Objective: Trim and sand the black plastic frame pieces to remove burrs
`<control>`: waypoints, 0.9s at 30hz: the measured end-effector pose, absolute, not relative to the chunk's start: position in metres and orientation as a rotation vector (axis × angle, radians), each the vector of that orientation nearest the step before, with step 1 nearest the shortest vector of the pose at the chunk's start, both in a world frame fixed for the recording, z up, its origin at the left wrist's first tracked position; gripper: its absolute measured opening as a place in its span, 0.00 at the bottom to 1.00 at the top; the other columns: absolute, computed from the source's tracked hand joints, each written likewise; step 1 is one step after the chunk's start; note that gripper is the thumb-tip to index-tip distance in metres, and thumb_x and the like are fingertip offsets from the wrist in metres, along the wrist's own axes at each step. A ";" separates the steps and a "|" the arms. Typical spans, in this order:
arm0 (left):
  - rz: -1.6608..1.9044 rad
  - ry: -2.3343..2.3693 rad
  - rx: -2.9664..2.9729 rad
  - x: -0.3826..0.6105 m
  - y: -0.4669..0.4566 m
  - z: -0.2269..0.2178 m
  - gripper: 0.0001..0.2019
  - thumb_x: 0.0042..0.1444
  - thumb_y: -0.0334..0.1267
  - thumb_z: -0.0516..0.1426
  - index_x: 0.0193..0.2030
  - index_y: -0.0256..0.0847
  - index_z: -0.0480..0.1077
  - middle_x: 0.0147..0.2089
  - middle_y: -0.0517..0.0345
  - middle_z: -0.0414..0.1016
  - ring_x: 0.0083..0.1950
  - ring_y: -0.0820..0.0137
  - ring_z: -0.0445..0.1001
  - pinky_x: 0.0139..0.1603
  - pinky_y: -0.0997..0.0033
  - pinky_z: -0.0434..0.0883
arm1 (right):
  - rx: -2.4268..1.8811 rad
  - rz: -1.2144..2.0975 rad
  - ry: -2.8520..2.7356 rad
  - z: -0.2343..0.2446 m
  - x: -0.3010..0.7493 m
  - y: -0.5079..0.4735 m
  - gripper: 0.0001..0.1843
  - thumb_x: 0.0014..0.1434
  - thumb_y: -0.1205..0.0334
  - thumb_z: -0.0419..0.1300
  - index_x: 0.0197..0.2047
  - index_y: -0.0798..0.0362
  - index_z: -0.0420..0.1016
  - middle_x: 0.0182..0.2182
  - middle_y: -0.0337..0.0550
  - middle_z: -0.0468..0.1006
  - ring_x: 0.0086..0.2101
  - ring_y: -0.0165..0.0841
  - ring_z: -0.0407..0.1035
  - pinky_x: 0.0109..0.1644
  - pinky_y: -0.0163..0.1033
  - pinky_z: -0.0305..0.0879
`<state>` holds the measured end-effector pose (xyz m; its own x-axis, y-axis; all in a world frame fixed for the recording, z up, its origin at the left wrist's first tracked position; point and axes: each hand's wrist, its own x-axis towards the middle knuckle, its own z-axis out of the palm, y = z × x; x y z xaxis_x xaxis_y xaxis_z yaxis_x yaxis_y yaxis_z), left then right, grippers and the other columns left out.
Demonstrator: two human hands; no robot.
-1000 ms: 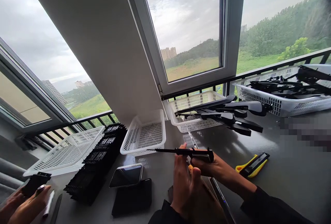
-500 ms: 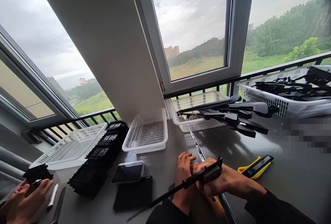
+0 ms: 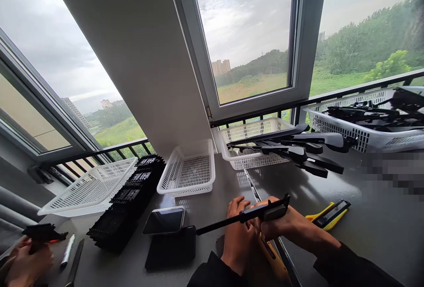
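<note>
My right hand (image 3: pixel 276 223) grips a long black bar-shaped part (image 3: pixel 220 224) by its thicker end. The thin end stretches left across my left wrist, towards the dark phone-like slabs. My left hand (image 3: pixel 236 229) lies just beneath the bar, against the right hand. Its fingers look curled, and what they hold is hidden. An orange-yellow tool (image 3: pixel 273 258) partly shows below my hands, beside a narrow metal strip (image 3: pixel 289 260) on the table. A yellow and black utility knife (image 3: pixel 329 215) lies right of my right forearm.
White baskets (image 3: pixel 185 187) line the window side; the right ones hold black and grey parts (image 3: pixel 308 150). A row of black plastic pieces (image 3: pixel 122 207) stands left of a phone (image 3: pixel 164 220) and black slab (image 3: pixel 172 249). Another person's hands (image 3: pixel 29 260) hold a black piece near a marker (image 3: pixel 68 251).
The bar in my right hand has swung flatter, its thin left end rising. At far left, the other person's hands have shifted left and down with the black piece.
</note>
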<state>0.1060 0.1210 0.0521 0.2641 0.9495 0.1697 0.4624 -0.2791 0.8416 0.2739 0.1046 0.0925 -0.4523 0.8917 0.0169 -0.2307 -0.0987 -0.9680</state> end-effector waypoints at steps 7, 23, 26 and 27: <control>0.959 1.290 1.901 0.106 0.123 0.047 0.21 0.60 0.36 0.61 0.61 0.41 0.75 0.66 0.41 0.74 0.70 0.48 0.70 0.73 0.45 0.65 | -0.781 1.652 -1.298 0.096 0.289 0.103 0.16 0.46 0.52 0.76 0.25 0.53 0.78 0.25 0.40 0.73 0.29 0.34 0.64 0.34 0.40 0.62; 0.989 1.488 1.846 0.101 0.131 0.054 0.18 0.56 0.30 0.59 0.53 0.43 0.76 0.53 0.48 0.80 0.59 0.52 0.72 0.65 0.50 0.68 | -1.151 1.482 -1.098 0.064 0.278 0.127 0.31 0.42 0.34 0.76 0.26 0.54 0.74 0.22 0.37 0.71 0.22 0.25 0.55 0.27 0.36 0.48; 0.989 1.502 1.839 0.098 0.134 0.052 0.15 0.57 0.31 0.60 0.51 0.42 0.77 0.52 0.47 0.81 0.58 0.52 0.72 0.64 0.50 0.69 | -1.167 1.489 -1.055 0.060 0.277 0.127 0.31 0.41 0.34 0.77 0.26 0.54 0.74 0.21 0.37 0.72 0.21 0.25 0.56 0.26 0.35 0.47; 0.984 1.500 1.843 0.097 0.135 0.051 0.13 0.58 0.32 0.60 0.49 0.42 0.77 0.51 0.46 0.81 0.58 0.51 0.73 0.63 0.50 0.69 | -1.141 1.506 -1.043 0.061 0.277 0.124 0.30 0.43 0.35 0.76 0.28 0.55 0.75 0.22 0.38 0.73 0.22 0.26 0.58 0.27 0.35 0.48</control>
<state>0.0974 0.1348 0.0505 0.1036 0.9763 0.1902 0.5634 -0.2152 0.7976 0.2770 0.1243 0.0606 -0.1200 0.9779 -0.1713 -0.1837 -0.1914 -0.9642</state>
